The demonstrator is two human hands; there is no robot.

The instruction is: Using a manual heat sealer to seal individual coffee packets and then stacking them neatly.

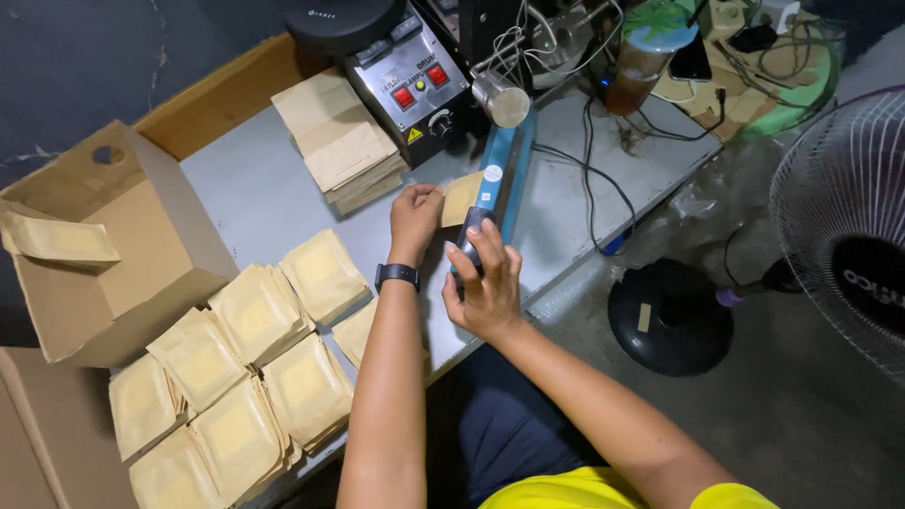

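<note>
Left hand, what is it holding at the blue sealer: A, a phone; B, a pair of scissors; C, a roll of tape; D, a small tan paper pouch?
D: the left hand pinches a small tan pouch against the blue sealer, while the right hand presses the sealer's handle.

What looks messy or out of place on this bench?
Mostly the far end: a tangle of cables sprawls across the table behind the blue sealer. The filled pouches lie in loose, slanted heaps. Nothing looks spilled or broken.
</note>
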